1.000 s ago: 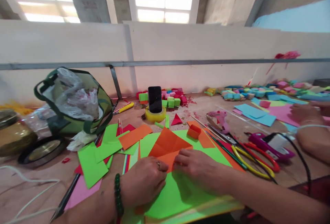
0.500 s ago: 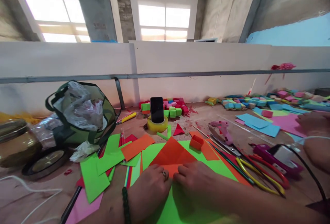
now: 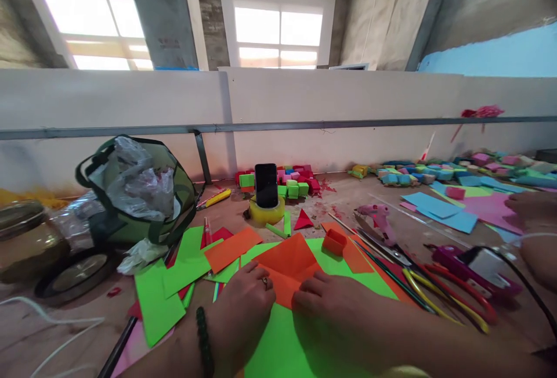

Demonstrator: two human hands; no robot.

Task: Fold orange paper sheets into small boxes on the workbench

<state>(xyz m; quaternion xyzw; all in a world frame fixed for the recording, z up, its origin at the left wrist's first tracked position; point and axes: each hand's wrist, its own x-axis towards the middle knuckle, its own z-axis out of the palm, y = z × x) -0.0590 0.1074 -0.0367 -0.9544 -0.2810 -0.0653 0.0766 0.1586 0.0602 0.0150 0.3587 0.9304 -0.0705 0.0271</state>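
Note:
A creased orange sheet of paper lies over green paper, its top corner pointing away from me. My left hand, with a ring and a dark beaded bracelet, grips its left edge with bent fingers. At its right edge, the curled fingers of my right hand close on the same sheet. Both thumbs are largely hidden. Just beyond my right hand sits a small folded orange paper box. Beyond my left hand lies a flat orange paper piece.
Scissors and pliers lie right, near a pink glue gun. A phone stands in a yellow tape roll. A bag stands left. Another person's hand is at far right.
My left hand has shifted left, away from the right hand. More of the orange sheet's near part shows between them, and its creases look more spread.

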